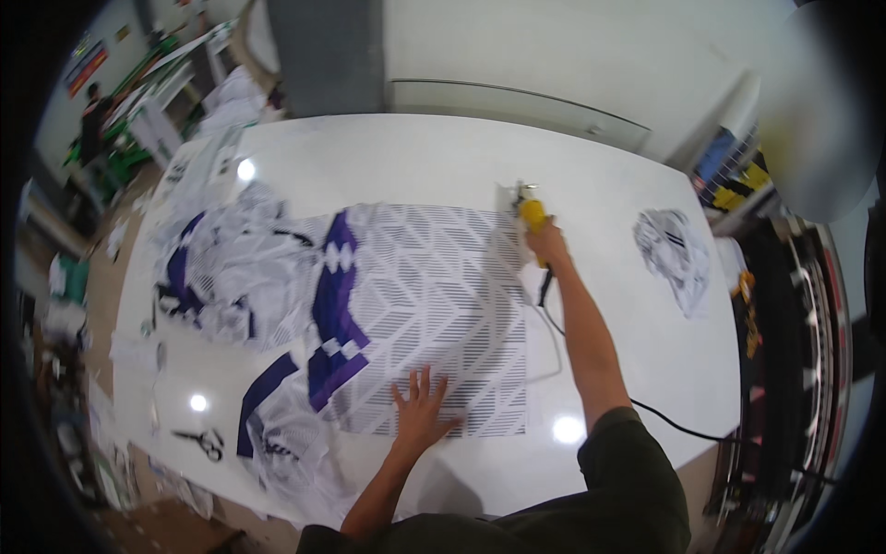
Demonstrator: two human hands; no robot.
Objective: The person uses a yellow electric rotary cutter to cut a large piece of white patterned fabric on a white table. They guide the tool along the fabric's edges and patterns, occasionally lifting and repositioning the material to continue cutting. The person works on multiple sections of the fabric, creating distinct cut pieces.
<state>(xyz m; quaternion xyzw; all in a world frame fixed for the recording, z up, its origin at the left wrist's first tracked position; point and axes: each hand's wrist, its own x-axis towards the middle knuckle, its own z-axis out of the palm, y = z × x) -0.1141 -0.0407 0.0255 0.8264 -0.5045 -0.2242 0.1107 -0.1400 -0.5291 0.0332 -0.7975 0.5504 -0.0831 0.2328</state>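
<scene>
A white fabric piece (pixel 434 295) with a grey striped zigzag print and a purple patterned band (pixel 334 323) at its left lies spread on the white table (pixel 637 369). My left hand (pixel 423 413) presses flat near its lower edge, fingers apart. At the upper right corner of the fabric, my right hand (pixel 548 243) is wrapped round a yellow handheld electric fabric cutter (pixel 531 212). The metal head of the cutter (pixel 524 191) is by the fabric's right edge; whether its blade touches the cloth cannot be made out. A black cord trails from the tool past my right forearm.
Crumpled printed fabric (pixel 249 268) is heaped at the left, with another bunch (pixel 291 443) below it. Black scissors (pixel 205 444) lie near the front left. A small crumpled cloth (pixel 672 254) sits at the right. The power cord (pixel 683 427) crosses the right table edge. Another person (pixel 94 129) stands far left.
</scene>
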